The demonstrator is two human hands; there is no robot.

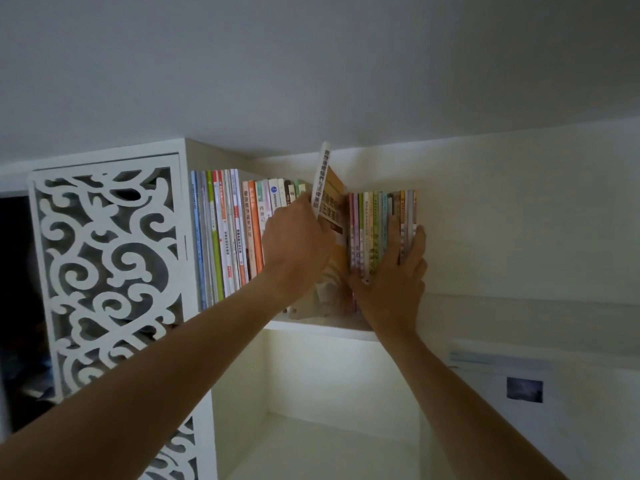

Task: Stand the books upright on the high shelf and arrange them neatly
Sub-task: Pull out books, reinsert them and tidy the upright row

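High shelf (pixel 322 328) at frame centre, just under the ceiling. Both arms reach up to it from 7 and 5 o'clock.

Left row (pixel 228 233) of books stands upright, spines out, from the shelf's left wall toward centre. Right row (pixel 381 226) of thin books, pink, green and yellow spines, stands upright at about 2 o'clock from the left hand.

Between the rows: a white-spined book (pixel 320 178) tilted, its top leaning right and rising above all the other books, and a tan book (pixel 337 209) just behind it with its cover partly showing. Both sit in the gap, not yet upright.

Left hand (pixel 298 244) has its back to the camera, fingers curled round the lower part of the white-spined book, gripping it. That book runs up from the hand toward 12 o'clock. The hand covers the right end of the left row.

Right hand (pixel 394 271) lies flat with fingers straight and spread against the spines of the right row, pressing on them. Its little finger reaches the row's right end; its thumb points toward 9 o'clock, under the tan book.

At 9 o'clock, a white fretwork panel (pixel 107 271). Below the shelf, an open white compartment (pixel 311 393).
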